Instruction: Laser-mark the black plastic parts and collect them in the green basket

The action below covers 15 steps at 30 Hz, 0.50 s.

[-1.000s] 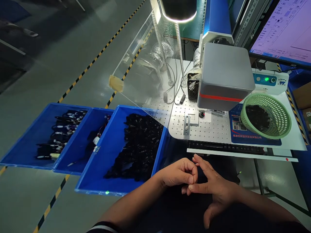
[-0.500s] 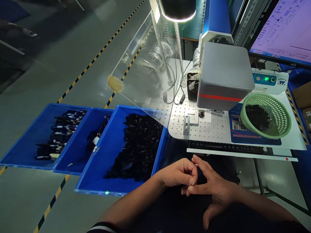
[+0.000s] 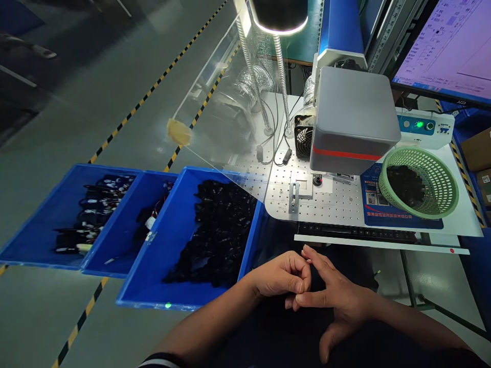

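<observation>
Both hands meet over my lap, below the keyboard shelf. The fingers of my left hand (image 3: 282, 276) are curled, with thumb and forefinger pressed together against the fingers of my right hand; whatever lies inside the pinch is hidden. My right hand (image 3: 341, 294) has its fingers spread, its thumb pointing down and no object in it. To the left, a blue bin (image 3: 153, 271) holds a heap of black parts (image 3: 218, 230). A green basket (image 3: 441, 184) with black pieces (image 3: 405, 185) stands on the right of the worktable.
A grey machine head (image 3: 355, 112) overhangs the perforated metal plate (image 3: 280, 202), which bears a small fixture (image 3: 294, 197). A clear panel (image 3: 222, 117) slants over its left side. The keyboard (image 3: 356, 232) lies along the front. Another blue bin (image 3: 42, 225) holds bundled cables.
The view has shifted very slightly. My hands keep nearly the same pose and place.
</observation>
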### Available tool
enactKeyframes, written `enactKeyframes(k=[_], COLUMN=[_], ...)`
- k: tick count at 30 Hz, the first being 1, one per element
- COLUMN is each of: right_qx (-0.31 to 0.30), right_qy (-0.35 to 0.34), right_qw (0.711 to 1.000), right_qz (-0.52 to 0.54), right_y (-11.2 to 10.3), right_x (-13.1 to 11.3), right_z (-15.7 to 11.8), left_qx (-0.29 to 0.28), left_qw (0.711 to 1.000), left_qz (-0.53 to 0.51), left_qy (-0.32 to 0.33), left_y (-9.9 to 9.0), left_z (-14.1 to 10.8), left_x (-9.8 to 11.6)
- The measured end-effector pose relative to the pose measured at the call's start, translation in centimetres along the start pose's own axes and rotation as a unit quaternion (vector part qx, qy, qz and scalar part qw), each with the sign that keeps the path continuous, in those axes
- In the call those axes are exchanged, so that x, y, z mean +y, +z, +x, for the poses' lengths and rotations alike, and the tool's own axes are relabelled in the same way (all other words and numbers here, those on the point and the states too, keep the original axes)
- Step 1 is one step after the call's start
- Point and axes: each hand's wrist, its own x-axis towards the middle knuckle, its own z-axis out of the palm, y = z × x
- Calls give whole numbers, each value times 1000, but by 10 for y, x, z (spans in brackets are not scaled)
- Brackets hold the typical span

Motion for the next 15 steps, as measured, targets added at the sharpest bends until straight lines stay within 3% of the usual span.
enactKeyframes(k=[11,15], right_qx=[28,58], right_qy=[-10,-13], right_qw=[999,996], right_qz=[30,73], right_y=[0,-3], right_x=[0,3], right_z=[0,-4], left_qx=[21,86], left_qw=[999,993], left_qz=[20,38], left_qy=[15,66], left_y=[6,13], left_z=[1,4], left_x=[3,4])
